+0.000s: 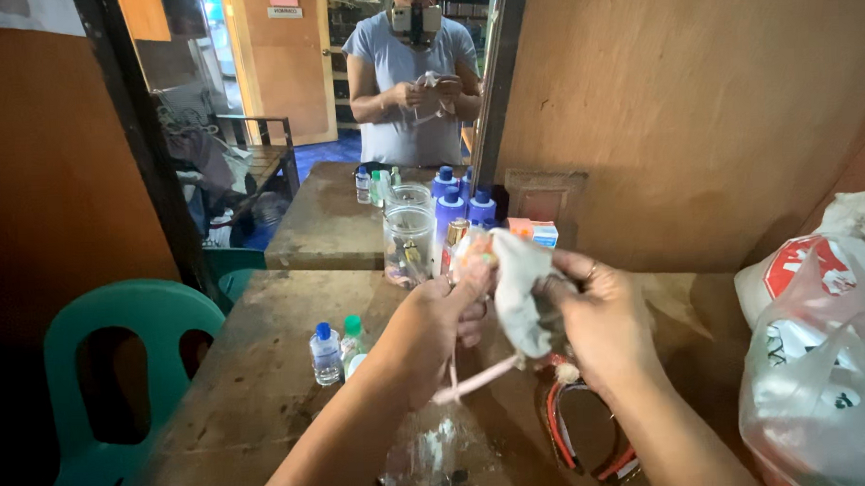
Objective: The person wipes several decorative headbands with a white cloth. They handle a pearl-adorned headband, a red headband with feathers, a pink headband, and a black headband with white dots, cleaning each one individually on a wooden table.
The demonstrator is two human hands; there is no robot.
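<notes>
- Nearest, a clear crinkled plastic wrapper [438, 458] lies on the worn wooden table [256, 393], beside a red and black headband [578, 439].
- Above them, the left hand [434, 334] pinches the edge of a small white cloth [520, 288], fingers pressed together on it.
- The right hand [603, 318] grips the same cloth from the other side, fingers curled around its soft, rumpled folds; a pale pink strap [476, 378] dangles beneath.
- At right, a thin, glossy white plastic bag [820, 354] bulges.
- Left of the hands stand two small bottles [336, 352], blue-capped and green-capped.
- Farther back, a clear jar [409, 244] and blue-capped purple bottles [451, 214] sit against a mirror [351, 102].
- A green plastic chair [102, 379] stands at the far left.
</notes>
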